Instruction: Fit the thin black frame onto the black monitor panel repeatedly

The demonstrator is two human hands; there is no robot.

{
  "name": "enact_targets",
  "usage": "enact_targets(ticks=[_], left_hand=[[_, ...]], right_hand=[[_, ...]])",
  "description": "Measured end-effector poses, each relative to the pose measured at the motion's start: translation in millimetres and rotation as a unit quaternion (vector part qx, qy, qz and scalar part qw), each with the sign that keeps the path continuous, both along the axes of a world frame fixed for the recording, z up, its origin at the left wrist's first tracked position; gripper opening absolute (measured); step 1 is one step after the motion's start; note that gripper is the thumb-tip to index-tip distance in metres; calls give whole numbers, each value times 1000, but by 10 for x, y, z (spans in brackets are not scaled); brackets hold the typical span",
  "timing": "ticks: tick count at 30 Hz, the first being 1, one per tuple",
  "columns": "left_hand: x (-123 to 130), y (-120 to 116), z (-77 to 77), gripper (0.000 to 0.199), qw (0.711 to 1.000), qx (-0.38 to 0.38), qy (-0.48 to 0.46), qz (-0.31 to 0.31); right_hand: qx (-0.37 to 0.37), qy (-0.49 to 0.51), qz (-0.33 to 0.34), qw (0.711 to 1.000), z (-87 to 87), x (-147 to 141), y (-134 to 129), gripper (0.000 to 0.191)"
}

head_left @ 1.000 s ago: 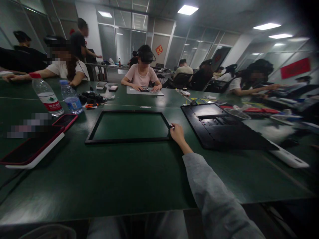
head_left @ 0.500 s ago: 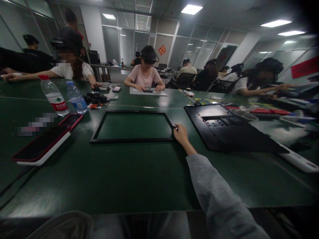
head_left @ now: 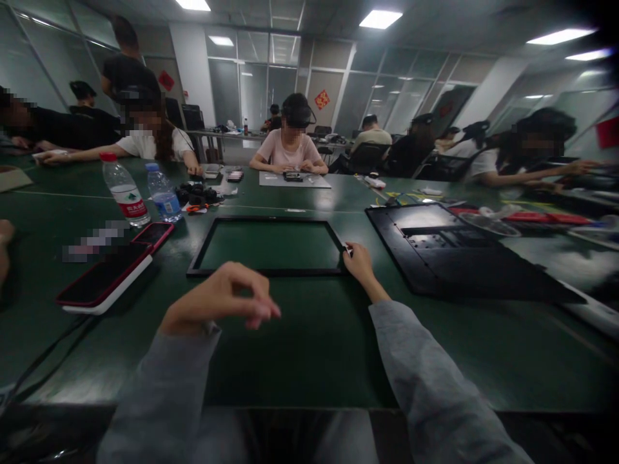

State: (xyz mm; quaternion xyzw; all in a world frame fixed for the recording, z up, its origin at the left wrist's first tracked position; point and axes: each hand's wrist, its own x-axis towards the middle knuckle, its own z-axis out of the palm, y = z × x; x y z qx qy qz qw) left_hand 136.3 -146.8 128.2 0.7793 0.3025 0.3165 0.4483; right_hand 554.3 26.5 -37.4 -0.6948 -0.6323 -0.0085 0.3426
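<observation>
Left hand: its fingertips point(head_left: 262, 311) draw together, with nothing visible between them; the hand is above the table's near half. Its wrist or sleeve could knock the frame's near-left corner if it swings forward, being so close.
Right hand point(head_left: 358, 261): fingers bent in at the frame's right side, a small pale spot at their tips; whether they clamp the bar, I cannot tell. A one-sided push could skew the frame.
Black frame point(head_left: 300, 272): flat on the green table point(head_left: 290, 361), between bottles and panel. Its bars look thin, so lifting by one side could twist them.
Black panel point(head_left: 435, 261): right of the frame, overlapping a white bar point(head_left: 594, 314). A bump could make it slide, since it may not sit level.
Bottles: a red-capped one point(head_left: 131, 205) and a blue-capped one point(head_left: 167, 201); tall and close together, one could topple the other.
Count, near to far: own hands, two; frame, one; panel, one; red-edged slabs point(head_left: 104, 274), two; bottles, two; person point(head_left: 289, 151) directly opposite, one; others beyond overlap too much to count.
</observation>
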Motion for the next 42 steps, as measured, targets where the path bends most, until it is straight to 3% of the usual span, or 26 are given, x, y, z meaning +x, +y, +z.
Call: enact_targets(ticks=[2, 4, 6, 8, 10, 13, 18, 23, 28, 31, 35, 40, 42], left_hand=[[-19, 315, -132, 47, 994, 9, 46, 102], [-127, 675, -355, 51, 969, 46, 100, 223], [-332, 970, -635, 52, 926, 67, 163, 333], [-584, 1139, -903, 44, 863, 96, 233, 438], [-813, 1194, -1099, 39, 819, 113, 279, 488], [-1002, 1183, -1223, 39, 809, 115, 270, 509], [-973, 1167, -1201, 42, 816, 126, 270, 495], [-925, 1150, -1165, 42, 858, 133, 316, 382], [-952, 1119, -1118, 61, 885, 100, 362, 276], [-954, 1102, -1097, 75, 885, 95, 380, 253], [-935, 1101, -1074, 50, 887, 99, 349, 287], [-885, 1076, -1063, 53, 866, 104, 346, 347], [-882, 1075, -1075, 58, 857, 98, 346, 369]], right_hand=[[10, 4, 4, 1000, -12, 1, 2, 48], [19, 10, 12, 1000, -25, 6, 9, 48], [18, 16, 18, 1000, -33, 13, 19, 50], [8, 20, 24, 999, -32, 17, 28, 52], [-6, 18, 35, 999, -23, 11, 33, 54], [-22, 8, 51, 998, -9, -12, 27, 55], [-16, 6, 50, 999, -23, -17, 20, 55], [-7, 76, 84, 993, -49, 76, 76, 60], [13, 127, 97, 987, 15, 108, 62, 57], [65, 51, 32, 996, 127, 152, -71, 53], [109, -12, -128, 986, 292, 410, -318, 58], [132, 89, -324, 932, 387, 1016, -492, 79], [124, 169, -405, 890, 414, 1263, -519, 97]])
